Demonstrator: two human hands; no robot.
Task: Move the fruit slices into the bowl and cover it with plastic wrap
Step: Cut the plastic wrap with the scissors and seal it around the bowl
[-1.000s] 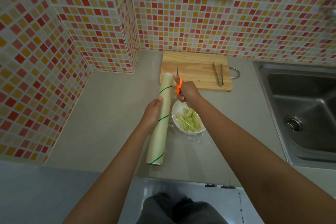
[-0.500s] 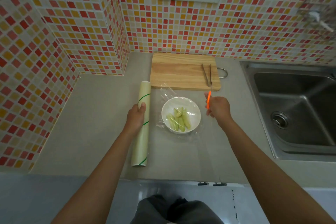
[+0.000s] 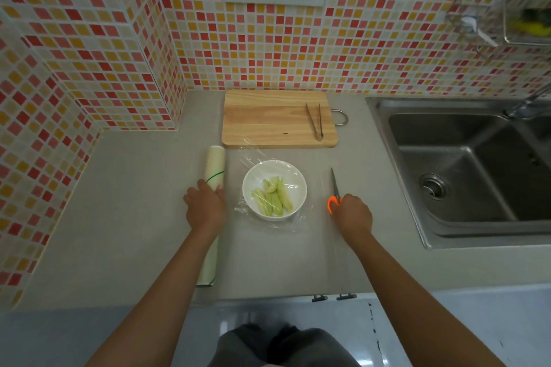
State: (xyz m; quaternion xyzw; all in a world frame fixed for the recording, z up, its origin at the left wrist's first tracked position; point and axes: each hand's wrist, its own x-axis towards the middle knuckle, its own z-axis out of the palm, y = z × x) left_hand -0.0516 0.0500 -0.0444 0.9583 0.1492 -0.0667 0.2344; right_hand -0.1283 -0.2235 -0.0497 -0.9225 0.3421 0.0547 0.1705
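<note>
A white bowl [image 3: 258,175] holds several pale green fruit slices [image 3: 272,195] in the middle of the counter. A loose sheet of clear plastic wrap [image 3: 250,158] lies over the bowl and spreads onto the counter around it. To the bowl's left lies the roll of plastic wrap [image 3: 214,168], with my left hand [image 3: 205,207] resting on it and gripping it. On the bowl's right, my right hand [image 3: 353,214] holds orange-handled scissors [image 3: 334,188] low against the counter, blades closed and pointing away from me.
A wooden cutting board [image 3: 268,119] with metal tongs [image 3: 315,121] lies behind the bowl against the tiled wall. A steel sink [image 3: 465,170] fills the right side. The counter's front edge runs just below my forearms.
The roll came down from its raised tilt to lie flat on the counter. My right hand carried the scissors from beside the roll over to the bowl's right and lowered them to the counter.
</note>
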